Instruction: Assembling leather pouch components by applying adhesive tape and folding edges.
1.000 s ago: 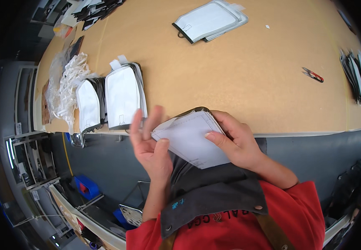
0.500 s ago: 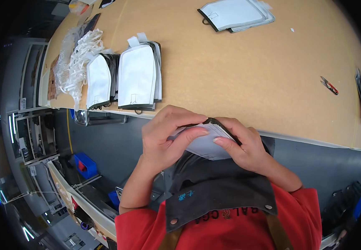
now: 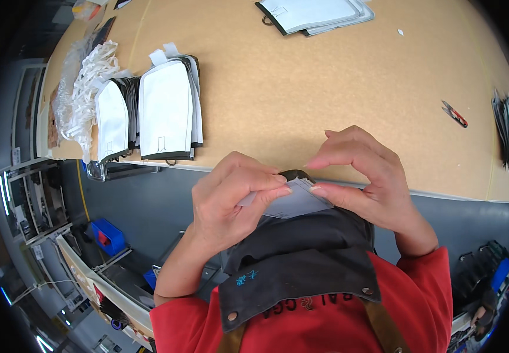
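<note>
Head view, and you have both hands up in front of you, working just off the near edge of the table (image 3: 325,76). Between them sits the white panel (image 3: 295,203) with its dark top rim, over the lap of your grey apron (image 3: 301,259). Your left forearm (image 3: 178,267) slants up from the lower left, elbow out, back of the wrist towards the camera. The left hand (image 3: 237,200) is in a tight pinch: thumb and forefinger tips meet at the panel's upper left, gripping it, with the other fingers bent in behind.

Across to the right hand (image 3: 363,176), and here's a looser shape! The forearm rises from the lower right, the wrist bends inward, and the thumb points left with its tip at the panel's upper right edge. The forefinger arches high above it, tip well apart from the thumb, a wide gap between, and the other fingers curl over behind; no grasp closes on that side.

Over on the table to your left, a tall stack of panels (image 3: 164,109) stands beside a narrower stack (image 3: 112,117), with a heap of white strips (image 3: 93,82) next to them. Far off, more panels (image 3: 313,15) lie flat; to your right, red-handled snips (image 3: 455,115) rest near a dark-and-white bundle (image 3: 506,132).
</note>
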`<state>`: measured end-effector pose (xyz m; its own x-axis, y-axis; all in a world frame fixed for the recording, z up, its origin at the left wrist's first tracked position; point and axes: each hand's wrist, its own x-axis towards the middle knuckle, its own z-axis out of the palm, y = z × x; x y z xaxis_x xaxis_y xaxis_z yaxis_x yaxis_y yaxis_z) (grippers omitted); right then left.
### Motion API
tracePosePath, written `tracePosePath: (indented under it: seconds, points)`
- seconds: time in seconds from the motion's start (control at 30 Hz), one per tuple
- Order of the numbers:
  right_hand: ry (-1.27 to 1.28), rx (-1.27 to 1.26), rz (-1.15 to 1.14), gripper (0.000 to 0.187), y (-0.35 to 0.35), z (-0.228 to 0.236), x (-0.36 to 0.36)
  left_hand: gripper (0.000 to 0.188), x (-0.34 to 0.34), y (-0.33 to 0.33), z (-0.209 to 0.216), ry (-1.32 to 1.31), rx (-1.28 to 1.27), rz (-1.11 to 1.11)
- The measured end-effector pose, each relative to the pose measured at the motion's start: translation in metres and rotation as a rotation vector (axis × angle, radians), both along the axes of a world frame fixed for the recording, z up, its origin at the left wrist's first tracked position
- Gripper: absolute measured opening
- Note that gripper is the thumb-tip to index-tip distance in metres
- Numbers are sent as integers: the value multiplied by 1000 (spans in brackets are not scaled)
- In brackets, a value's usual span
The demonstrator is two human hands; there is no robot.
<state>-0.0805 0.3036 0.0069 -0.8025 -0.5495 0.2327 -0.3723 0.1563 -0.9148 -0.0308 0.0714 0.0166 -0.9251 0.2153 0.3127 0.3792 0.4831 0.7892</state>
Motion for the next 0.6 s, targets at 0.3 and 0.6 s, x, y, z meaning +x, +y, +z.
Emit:
tracePosePath:
  seconds: [0.3, 0.6]
  points:
    - [234, 154, 15, 20, 0, 4, -11, 25, 4, 5, -8, -161, 112, 110]
    - [286, 214, -27, 18, 0, 2, -10, 28, -1, 4, -3, -184, 13, 28]
